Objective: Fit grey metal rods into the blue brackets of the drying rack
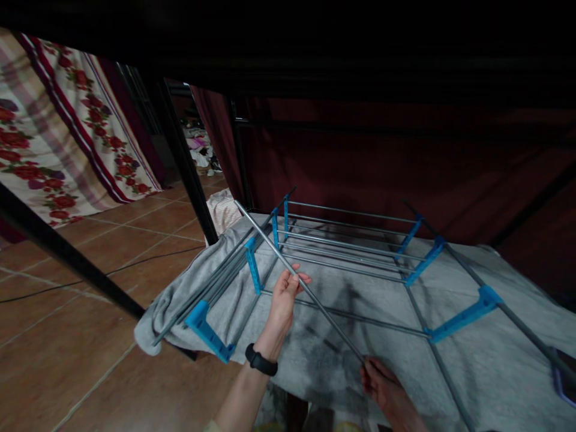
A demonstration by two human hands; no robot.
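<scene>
Rod [321, 308] is in both hands, slanting above the grey blanket [508, 372]; far end up and left, free in the air, near end low and right. Plain metal, grey, straight.

Left hand [284, 294]: grip is a pinch, thumb and fingers on the rod around mid-length. Black band [261, 360] on that wrist, face turned away. Right hand [383, 384]: grip is curled round the near end of the rod.

Rack [463, 264] lies on the blanket behind and around the hands. Blue brackets [463, 315] down both sides, thin bars spanning between them: several grouped at the far part, one nearer, passing beyond the left hand. Marks on the brackets are too small to read. Bundle of tubes [227, 271] sits along the left side.

Phone [563, 381] at the right edge, partly cut off, beside a rack pole.

Surroundings: black post [189, 168] at left, dark red curtain [360, 162] behind, floral cloth [67, 138] far left, tile floor [135, 240] with a cable [135, 261] across it.
</scene>
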